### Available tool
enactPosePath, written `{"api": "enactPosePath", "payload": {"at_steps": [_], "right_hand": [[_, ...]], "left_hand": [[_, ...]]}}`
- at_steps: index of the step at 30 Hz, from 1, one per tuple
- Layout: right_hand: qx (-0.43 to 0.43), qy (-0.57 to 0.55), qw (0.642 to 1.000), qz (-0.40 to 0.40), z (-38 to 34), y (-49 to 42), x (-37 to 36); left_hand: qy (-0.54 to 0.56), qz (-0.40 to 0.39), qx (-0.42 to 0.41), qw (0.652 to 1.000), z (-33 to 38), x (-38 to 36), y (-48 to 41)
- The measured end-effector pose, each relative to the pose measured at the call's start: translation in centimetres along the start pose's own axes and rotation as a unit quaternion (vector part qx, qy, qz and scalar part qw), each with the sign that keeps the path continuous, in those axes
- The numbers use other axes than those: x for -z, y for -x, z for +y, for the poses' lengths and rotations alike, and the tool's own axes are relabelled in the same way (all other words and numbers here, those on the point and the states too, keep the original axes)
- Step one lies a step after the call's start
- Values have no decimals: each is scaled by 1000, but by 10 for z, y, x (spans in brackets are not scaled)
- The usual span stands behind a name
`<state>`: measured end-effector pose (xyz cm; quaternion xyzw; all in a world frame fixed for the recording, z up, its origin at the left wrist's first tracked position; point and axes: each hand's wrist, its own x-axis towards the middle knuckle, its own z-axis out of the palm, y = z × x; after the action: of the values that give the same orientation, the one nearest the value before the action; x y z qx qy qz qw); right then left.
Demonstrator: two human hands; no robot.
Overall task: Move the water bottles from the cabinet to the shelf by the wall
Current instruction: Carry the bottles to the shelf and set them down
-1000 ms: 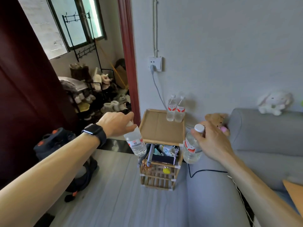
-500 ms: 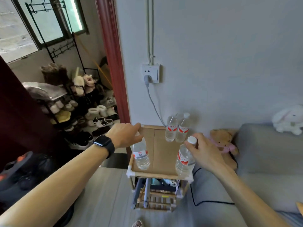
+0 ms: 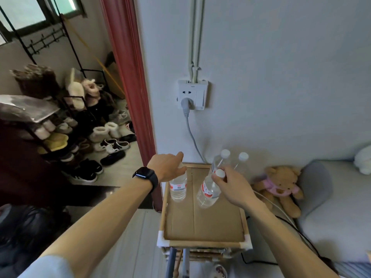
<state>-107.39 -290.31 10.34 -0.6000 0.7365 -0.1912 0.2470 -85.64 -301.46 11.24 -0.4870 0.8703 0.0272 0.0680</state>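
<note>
A small wooden shelf (image 3: 202, 242) with a cardboard top stands against the white wall. My left hand (image 3: 167, 167) grips the neck of a clear water bottle (image 3: 178, 187), which stands upright at the shelf's back left. My right hand (image 3: 230, 184) pinches the white cap end of a second bottle (image 3: 207, 192), tilted with its base on or just above the cardboard. Two more bottles (image 3: 218, 162) (image 3: 242, 163) stand at the back of the shelf by the wall.
A wall socket (image 3: 192, 95) with a grey cable hangs above the shelf. A grey sofa (image 3: 331, 221) with a teddy bear (image 3: 279, 187) lies to the right. A red door frame (image 3: 128, 77) and a shoe rack (image 3: 60, 125) are on the left.
I have stepped closer to the shelf. Both hands have carried their bottles from its front edge toward the back, near the two standing bottles.
</note>
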Motion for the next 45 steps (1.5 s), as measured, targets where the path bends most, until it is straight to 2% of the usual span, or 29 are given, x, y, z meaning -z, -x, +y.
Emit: {"api": "enactPosePath", "payload": {"at_steps": [4,8,12,23,28,31,33,37,40,45], "right_hand": [[10,16,1000,-13,-5,-21,-3],[28,46,997,-46,0,-26,-11],[40,64,997,-25,5,-21,-18],[16,120,992,28,6,-13,-31],[26,116,992,34,1,-20,-31],[50,103,993,20,-2,-20,-29],[53,106,993,13,-4,-19,-27],[52,102,993,0,-8,-20,-24],[55,104,993,-9,-8,-21,-20],[39,199,979,-19,-10,-22,-15]], "left_hand": [[1,-7,20,1000,1,-10,-7],[68,-6,45,997,4,-28,-12],[112,-24,37,993,2,-27,-10],[71,1,-98,993,-15,-19,8],[34,10,-58,998,-9,-19,4],[81,-3,1,997,-6,-21,1],[83,-6,11,996,-5,-19,1],[47,4,2,999,0,-16,2],[59,4,-44,997,-4,-18,2],[53,-7,-71,996,-13,-16,3]]}}
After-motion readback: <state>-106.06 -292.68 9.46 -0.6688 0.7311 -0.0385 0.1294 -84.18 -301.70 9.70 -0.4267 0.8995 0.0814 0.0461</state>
